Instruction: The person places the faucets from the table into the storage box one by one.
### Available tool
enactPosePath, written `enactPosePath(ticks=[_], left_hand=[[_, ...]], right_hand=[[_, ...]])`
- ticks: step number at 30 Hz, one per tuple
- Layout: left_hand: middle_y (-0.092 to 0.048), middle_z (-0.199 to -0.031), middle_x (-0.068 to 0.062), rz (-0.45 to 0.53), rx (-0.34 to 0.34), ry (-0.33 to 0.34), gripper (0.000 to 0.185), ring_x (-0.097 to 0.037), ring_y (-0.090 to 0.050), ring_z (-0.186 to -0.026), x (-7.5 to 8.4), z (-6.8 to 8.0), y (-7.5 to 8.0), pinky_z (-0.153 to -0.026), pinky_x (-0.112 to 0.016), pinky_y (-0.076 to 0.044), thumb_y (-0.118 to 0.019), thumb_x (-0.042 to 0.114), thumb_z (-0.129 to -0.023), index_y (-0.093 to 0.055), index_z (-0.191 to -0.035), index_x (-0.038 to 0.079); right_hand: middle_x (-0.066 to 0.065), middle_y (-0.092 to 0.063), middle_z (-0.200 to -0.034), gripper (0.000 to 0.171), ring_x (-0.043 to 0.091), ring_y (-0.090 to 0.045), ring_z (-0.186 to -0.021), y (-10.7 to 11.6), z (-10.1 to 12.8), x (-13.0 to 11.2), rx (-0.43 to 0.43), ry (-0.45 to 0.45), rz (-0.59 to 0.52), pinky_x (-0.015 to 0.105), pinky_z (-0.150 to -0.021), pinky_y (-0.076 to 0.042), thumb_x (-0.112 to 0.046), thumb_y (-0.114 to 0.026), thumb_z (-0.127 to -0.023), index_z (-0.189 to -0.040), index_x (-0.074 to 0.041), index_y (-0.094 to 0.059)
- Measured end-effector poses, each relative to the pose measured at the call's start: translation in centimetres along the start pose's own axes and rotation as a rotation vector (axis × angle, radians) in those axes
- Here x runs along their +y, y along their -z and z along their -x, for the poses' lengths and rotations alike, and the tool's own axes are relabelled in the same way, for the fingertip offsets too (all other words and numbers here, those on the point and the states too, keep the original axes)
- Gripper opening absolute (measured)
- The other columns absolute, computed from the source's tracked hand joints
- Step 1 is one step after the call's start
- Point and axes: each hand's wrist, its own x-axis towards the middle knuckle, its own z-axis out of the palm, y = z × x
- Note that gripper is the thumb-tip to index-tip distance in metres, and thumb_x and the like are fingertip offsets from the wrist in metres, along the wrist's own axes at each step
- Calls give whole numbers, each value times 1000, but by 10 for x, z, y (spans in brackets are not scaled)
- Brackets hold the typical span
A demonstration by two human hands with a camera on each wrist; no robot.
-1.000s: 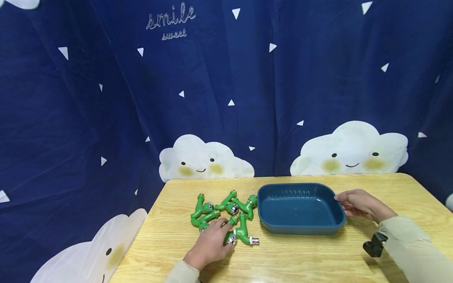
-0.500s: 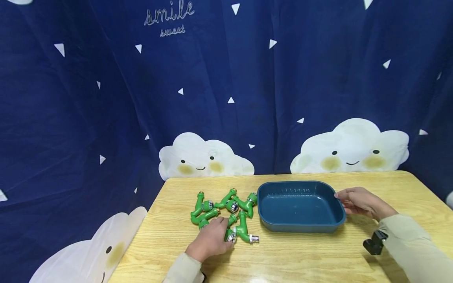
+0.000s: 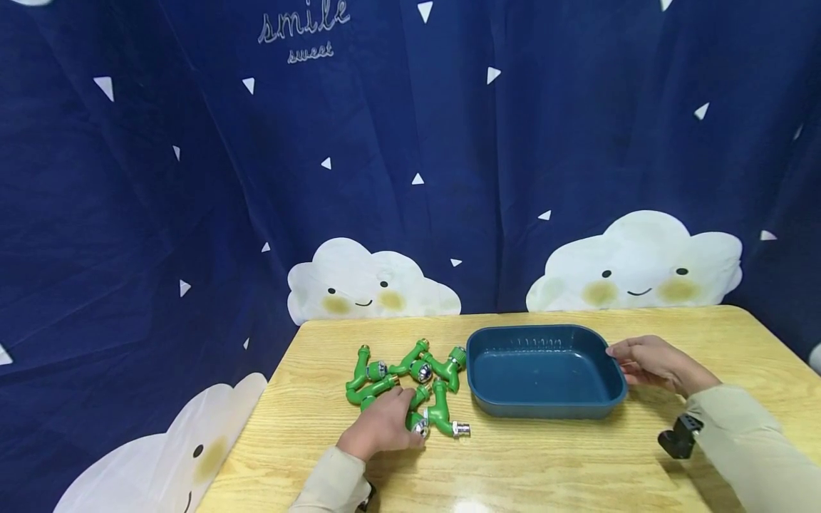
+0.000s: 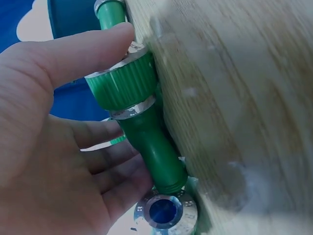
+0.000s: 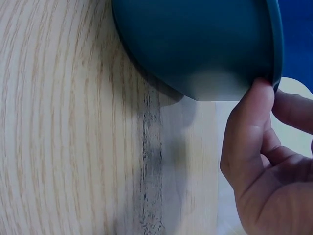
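Observation:
My left hand (image 3: 383, 422) is among several green plastic taps on the wooden table, left of a blue tray. It grips one tap (image 4: 129, 81) by the ribbed handle: in the left wrist view the thumb lies over the handle's chrome end and the fingers curl along the far side. Another tap (image 3: 440, 410) with a chrome spout lies just to the right. At the tray's right end, my right hand (image 3: 654, 363) pinches the rim of the blue tray (image 5: 195, 44) between thumb and forefinger. The tray (image 3: 545, 411) has nothing in it.
More green taps lie just beyond the left hand, including one with a round chrome-faced handle (image 3: 420, 372) and one against the tray's left side (image 3: 449, 369). The wooden table (image 3: 545, 470) ends at a dark blue curtain (image 3: 398, 142) with clouds.
The head view has tilted slightly, so the scene sits a little higher. My left fingers have closed in on the tap. The right hand and tray stay as they were.

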Motion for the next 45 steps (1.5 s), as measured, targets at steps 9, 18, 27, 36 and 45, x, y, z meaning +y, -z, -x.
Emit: enactPosePath(ticks=[9, 18, 27, 36, 45], left_hand=[[-55, -142, -15, 5, 47, 3, 85, -34, -55, -130, -5, -1, -5, -106, -49, -48, -83, 43, -73, -51, -142, 5], [-56, -141, -18, 5, 114, -46, 85, -36, -55, -129, -10, 6, -1, -105, -52, -48, -85, 45, -70, -54, -141, 8], [-52, -147, -15, 101, 123, -118, 83, -36, -52, -133, -6, 12, 30, -106, -52, -47, -83, 40, -74, -51, -144, 8], [-49, -150, -13, 173, 101, -173, 83, -37, -46, -140, 3, 11, 41, -110, -57, -42, -84, 40, -73, -51, -145, 16], [-53, -148, 1, 154, 101, -336, 81, -21, -47, -140, 25, 8, 47, -112, -44, -44, -83, 38, -74, -50, -146, 21]], right_hand=[[-1, -69, -85, 52, 7, -69, -72, -1, 0, -1, -3, 6, 16, 24, -67, -60, -17, -47, -104, -139, 19, -37], [-1, -69, -86, 52, 7, -70, -73, -1, 1, -1, -11, 13, 19, 24, -68, -60, -18, -48, -103, -139, 19, -37], [-2, -69, -86, 51, 7, -70, -74, 0, -1, 0, -7, 11, 16, 24, -68, -60, -18, -49, -103, -138, 19, -39], [-1, -69, -85, 50, 7, -70, -72, 0, 1, -1, -11, -2, 4, 24, -68, -60, -17, -48, -103, -138, 19, -38], [-2, -69, -87, 52, 7, -70, -74, 1, 1, 0, -21, 10, 9, 24, -68, -60, -16, -47, -104, -139, 20, -35]])
